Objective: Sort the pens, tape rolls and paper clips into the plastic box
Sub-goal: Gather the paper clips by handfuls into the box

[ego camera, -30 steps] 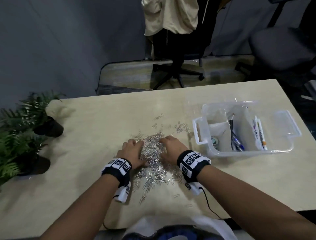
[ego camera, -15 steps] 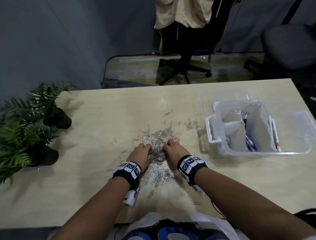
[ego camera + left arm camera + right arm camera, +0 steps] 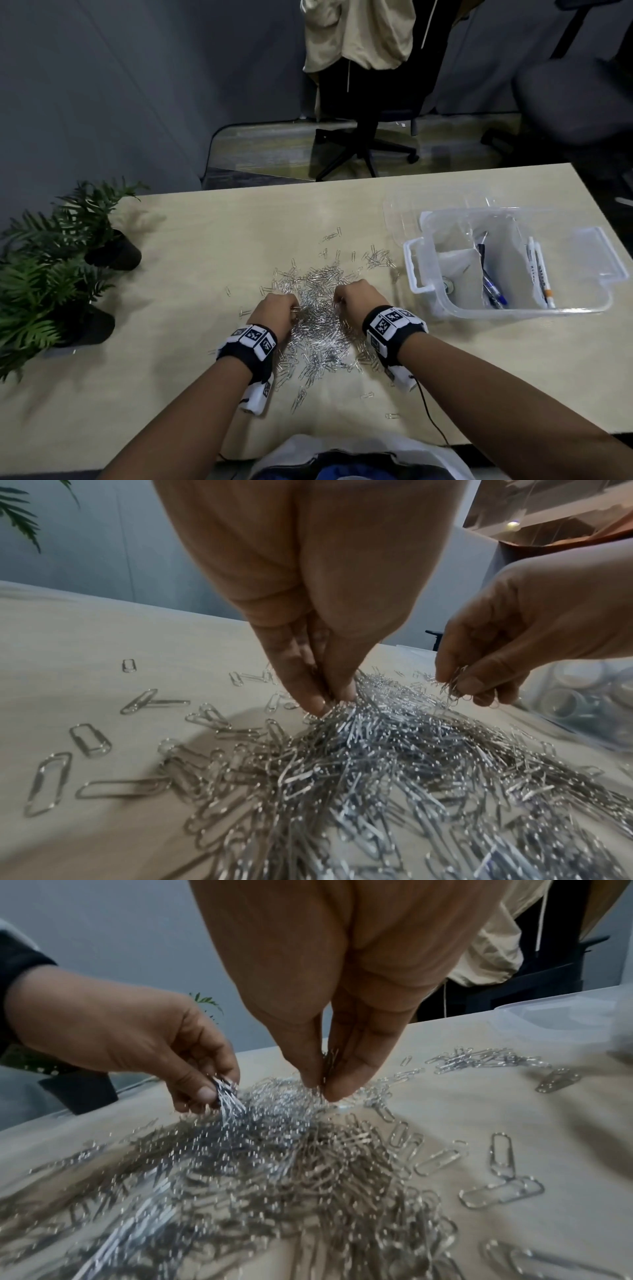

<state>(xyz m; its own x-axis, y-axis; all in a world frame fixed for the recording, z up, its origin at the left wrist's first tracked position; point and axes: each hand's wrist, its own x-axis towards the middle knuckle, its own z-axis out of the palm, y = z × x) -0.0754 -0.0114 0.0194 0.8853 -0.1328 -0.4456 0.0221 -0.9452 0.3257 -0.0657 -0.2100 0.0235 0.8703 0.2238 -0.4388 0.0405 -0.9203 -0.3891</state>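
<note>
While both grips pinch paper clips [image 3: 317,301] mid-table | left hand [image 3: 274,313], right hand [image 3: 356,299] | plastic box [image 3: 582,305] well right

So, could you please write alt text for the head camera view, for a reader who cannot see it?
A person's left hand and right hand each pinch paper clips from a silvery paper clip pile on a pale table. To the right stands a clear plastic box holding pens; two potted plants sit far left.

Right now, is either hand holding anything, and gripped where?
Both. Left hand and right hand each pinch a small bunch of paper clips between thumb and fingertips, taken from the pile on the table.
</note>
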